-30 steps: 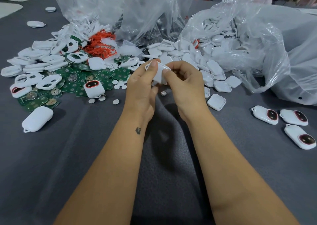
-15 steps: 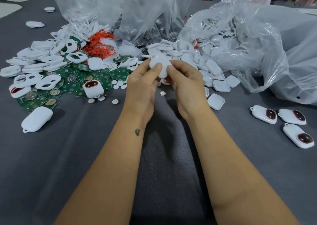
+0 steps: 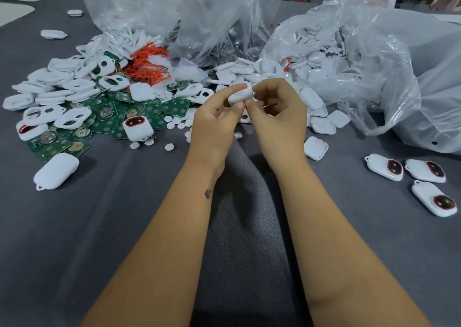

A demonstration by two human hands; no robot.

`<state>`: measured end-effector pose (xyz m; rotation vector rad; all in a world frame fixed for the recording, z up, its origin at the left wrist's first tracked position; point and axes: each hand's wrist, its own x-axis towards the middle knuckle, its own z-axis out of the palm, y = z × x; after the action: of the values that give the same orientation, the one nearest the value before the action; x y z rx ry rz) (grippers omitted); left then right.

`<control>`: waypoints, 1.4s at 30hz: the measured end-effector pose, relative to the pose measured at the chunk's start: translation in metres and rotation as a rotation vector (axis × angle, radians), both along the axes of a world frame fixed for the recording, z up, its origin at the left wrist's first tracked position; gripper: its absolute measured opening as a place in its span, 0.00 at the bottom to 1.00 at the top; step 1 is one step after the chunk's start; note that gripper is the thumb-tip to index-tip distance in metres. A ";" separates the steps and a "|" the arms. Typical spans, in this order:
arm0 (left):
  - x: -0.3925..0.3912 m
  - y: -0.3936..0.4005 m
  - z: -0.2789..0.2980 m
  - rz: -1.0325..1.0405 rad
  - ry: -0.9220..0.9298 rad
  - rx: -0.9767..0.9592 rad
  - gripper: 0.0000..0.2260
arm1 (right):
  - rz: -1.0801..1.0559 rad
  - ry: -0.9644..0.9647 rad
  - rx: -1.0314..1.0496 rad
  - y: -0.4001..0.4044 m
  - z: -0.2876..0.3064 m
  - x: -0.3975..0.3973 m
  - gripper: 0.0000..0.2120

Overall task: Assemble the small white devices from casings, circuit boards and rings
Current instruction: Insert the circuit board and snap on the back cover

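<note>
My left hand (image 3: 214,124) and my right hand (image 3: 277,117) hold one small white device (image 3: 240,94) between them above the grey cloth, seen edge-on. Thumbs and fingertips of both hands pinch its ends. Its face is hidden from me. To the left lie green circuit boards (image 3: 104,124), white front casings with openings (image 3: 71,117) and a tangle of red rings (image 3: 147,65). Flat white back casings (image 3: 316,149) lie to the right of my hands. Three finished devices (image 3: 385,167) with dark red-rimmed windows rest at the far right.
Clear plastic bags (image 3: 374,60) full of white parts stand along the back and right. Small white round caps (image 3: 169,147) are scattered near my left hand. One finished device (image 3: 138,128) stands among the boards, and a closed white casing (image 3: 56,171) lies at the left.
The device has turned in my fingers from showing a broad face to lying edge-on, and both hands have shifted slightly to the right.
</note>
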<state>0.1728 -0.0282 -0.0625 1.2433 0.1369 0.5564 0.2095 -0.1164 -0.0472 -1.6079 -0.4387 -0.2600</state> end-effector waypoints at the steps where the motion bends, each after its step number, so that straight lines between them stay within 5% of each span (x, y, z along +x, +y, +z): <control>1: 0.000 0.000 0.000 -0.007 0.009 -0.009 0.13 | -0.014 -0.026 -0.010 0.000 0.000 0.000 0.13; 7: -0.001 0.000 0.002 -0.027 0.020 -0.086 0.12 | -0.032 -0.113 -0.033 -0.001 -0.002 0.001 0.09; 17: 0.000 0.001 -0.006 -0.014 0.019 0.066 0.11 | -0.002 0.002 -0.031 -0.001 -0.001 0.000 0.05; 27: -0.007 0.012 0.004 -0.097 0.039 -0.427 0.11 | -0.019 0.116 0.088 -0.003 0.007 -0.004 0.12; 32: -0.008 0.013 0.008 -0.158 0.062 -0.511 0.15 | 0.011 0.129 0.075 -0.002 0.008 -0.006 0.12; 42: -0.008 0.011 0.013 -0.288 0.137 -0.553 0.07 | 0.147 0.147 0.036 -0.001 0.007 -0.007 0.17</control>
<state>0.1648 -0.0168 -0.0492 0.7411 0.2070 0.1607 0.2030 -0.1177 -0.0406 -1.5394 -0.4333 -0.0380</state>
